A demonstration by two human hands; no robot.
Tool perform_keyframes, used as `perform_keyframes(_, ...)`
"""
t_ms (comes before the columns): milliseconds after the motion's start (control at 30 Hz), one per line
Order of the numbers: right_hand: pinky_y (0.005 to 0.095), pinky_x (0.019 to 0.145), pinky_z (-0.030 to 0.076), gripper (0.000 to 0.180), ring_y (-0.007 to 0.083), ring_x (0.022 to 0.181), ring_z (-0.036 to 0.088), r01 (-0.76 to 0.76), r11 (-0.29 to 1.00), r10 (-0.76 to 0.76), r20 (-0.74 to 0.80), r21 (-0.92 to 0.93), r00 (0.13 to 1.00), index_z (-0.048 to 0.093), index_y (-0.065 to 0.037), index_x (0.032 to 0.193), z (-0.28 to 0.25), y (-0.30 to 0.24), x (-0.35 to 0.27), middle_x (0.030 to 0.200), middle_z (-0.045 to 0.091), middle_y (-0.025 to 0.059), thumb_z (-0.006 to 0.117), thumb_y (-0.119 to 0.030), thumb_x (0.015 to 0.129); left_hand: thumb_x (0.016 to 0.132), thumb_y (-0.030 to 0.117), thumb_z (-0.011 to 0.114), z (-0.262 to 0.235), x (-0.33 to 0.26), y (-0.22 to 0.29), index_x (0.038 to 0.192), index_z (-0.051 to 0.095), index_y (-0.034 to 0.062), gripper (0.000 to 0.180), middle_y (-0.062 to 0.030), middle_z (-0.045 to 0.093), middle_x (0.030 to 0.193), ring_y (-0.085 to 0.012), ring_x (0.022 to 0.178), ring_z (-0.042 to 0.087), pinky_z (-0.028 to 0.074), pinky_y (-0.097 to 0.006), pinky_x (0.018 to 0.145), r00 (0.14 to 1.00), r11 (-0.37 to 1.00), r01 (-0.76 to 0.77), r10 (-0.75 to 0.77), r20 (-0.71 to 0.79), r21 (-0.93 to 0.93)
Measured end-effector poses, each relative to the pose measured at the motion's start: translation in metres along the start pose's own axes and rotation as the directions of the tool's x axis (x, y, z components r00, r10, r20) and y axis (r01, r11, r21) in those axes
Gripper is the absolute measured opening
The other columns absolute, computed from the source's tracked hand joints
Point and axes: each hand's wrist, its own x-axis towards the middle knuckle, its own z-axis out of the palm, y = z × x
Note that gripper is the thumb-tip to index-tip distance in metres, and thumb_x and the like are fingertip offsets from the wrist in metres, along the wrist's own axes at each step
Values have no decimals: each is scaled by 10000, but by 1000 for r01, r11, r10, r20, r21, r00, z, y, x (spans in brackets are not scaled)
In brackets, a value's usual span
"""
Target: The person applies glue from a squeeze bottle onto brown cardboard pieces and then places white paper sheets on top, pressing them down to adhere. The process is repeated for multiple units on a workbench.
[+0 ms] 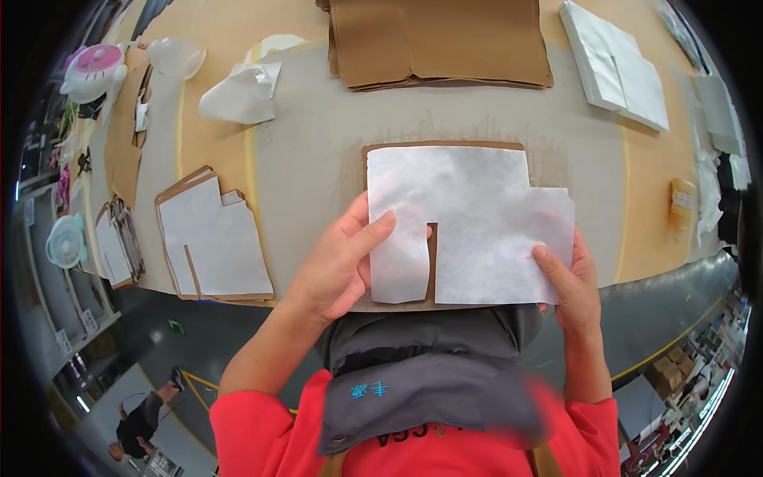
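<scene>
A white cut sheet [485, 238], notched at its top right corner and with a narrow slot from its near edge, lies over a brown sheet [433, 270] that shows along the top edge and through the slot. My left hand [338, 258] grips the white sheet's left side, thumb on top and the other fingers mostly hidden beneath; one fingertip shows in the slot. On the right side, my right hand [575, 278] pinches the sheet near its lower corner, thumb above, fingers behind. Whether the brown sheet is held too, I cannot tell.
A brown sheet stack [441, 44] lies at the far side. White sheets [612, 67] are piled far right, and a white-topped stack [214, 238] sits left. Also present are crumpled white material [242, 94], a yellowish bottle [682, 199] and a pink-and-white fan [95, 67].
</scene>
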Motion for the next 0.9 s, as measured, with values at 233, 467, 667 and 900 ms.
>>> perform_keyframes(233,214,361,431,497,67,622,619,8,1000,-8,-4,-8,1000,466,-16,1379,0,0,1,994,656,69,643,-129,928,1007,152,568,4,-13,-2,1553,232,59,647,-78,462,1453,-167,1357,415,398,-363,1092,999,1000,9,-7,-39,29)
perform_keyframes(467,209,359,423,490,64,615,615,8,999,-8,-15,-37,1000,467,-12,1374,2,-1,0,987,656,69,639,-131,931,1009,158,564,3,-21,-4,1562,202,81,666,-91,489,1426,-170,1287,492,479,-353,993,999,999,29,-28,-34,20)
perform_keyframes(667,206,361,420,496,62,612,610,13,999,-13,-7,-44,1000,466,-9,1374,1,-1,0,975,652,63,641,-143,929,1016,159,545,2,-29,-5,1587,129,132,707,-101,527,1363,-148,1189,538,531,-329,878,996,992,66,-59,-66,105)
perform_keyframes(900,208,366,424,515,65,631,614,3,997,-5,-23,-79,1000,458,-4,1381,1,-3,2,980,648,68,645,-152,924,996,64,528,3,-45,-13,1593,97,161,743,-58,556,1225,-58,926,535,600,-307,837,996,975,53,-36,-82,216)
